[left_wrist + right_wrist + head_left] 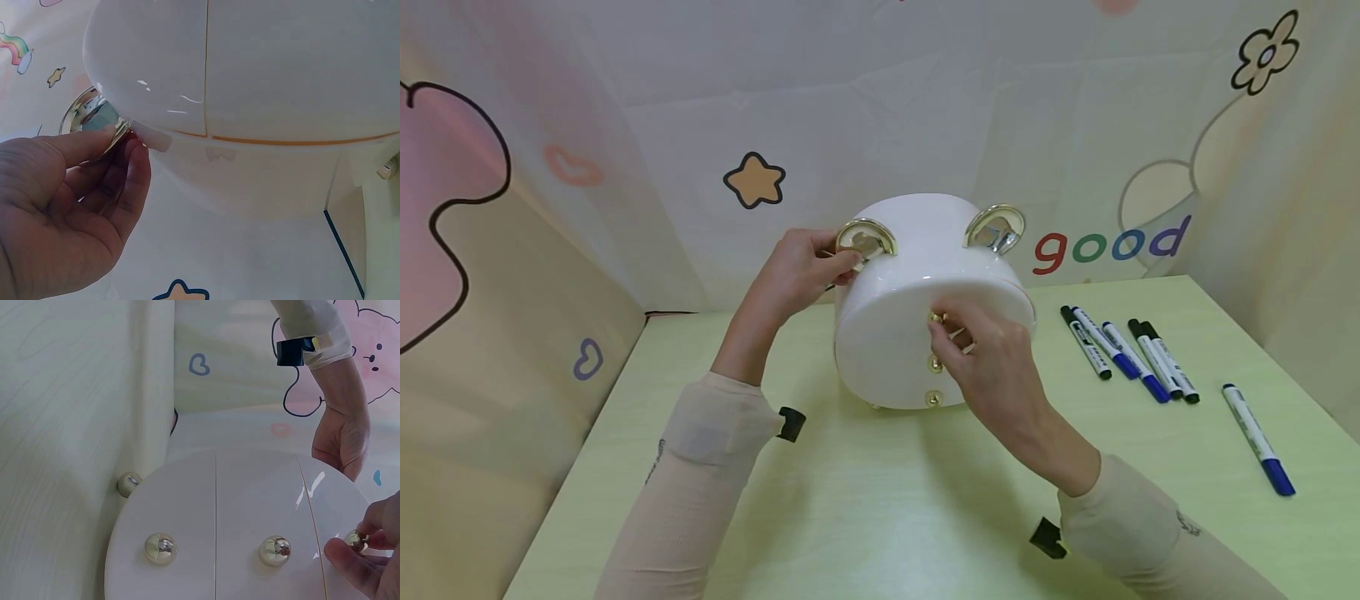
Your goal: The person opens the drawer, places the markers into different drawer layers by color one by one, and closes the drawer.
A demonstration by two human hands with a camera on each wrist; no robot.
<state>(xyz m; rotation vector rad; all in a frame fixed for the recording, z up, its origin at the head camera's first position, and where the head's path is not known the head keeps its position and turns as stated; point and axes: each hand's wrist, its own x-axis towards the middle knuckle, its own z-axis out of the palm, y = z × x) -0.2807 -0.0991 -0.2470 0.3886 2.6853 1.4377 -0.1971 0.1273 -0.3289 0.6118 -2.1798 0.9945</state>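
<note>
A glossy white rounded jewelry box (880, 342) stands on the table, with two gold ear-shaped pieces on top and gold knobs down its front. At the left ear (867, 237), my left hand (797, 271) pinches the gold rim between thumb and fingers. The right ear (1000, 227) is untouched. My right hand (996, 354) pinches the top knob (355, 540) with its thumb and fingers. Below it sit the middle knob (275, 551) and the bottom knob (161, 549), each on its own front panel. Thin seams divide these panels in the right wrist view.
Several black- and blue-capped markers (1131, 354) lie in a loose group right of the box. A lone blue-capped marker (1258, 440) lies nearer the table's right edge. Behind the pale green table (850, 500) hangs a printed curtain (685, 167). Small round feet (129, 484) support the box.
</note>
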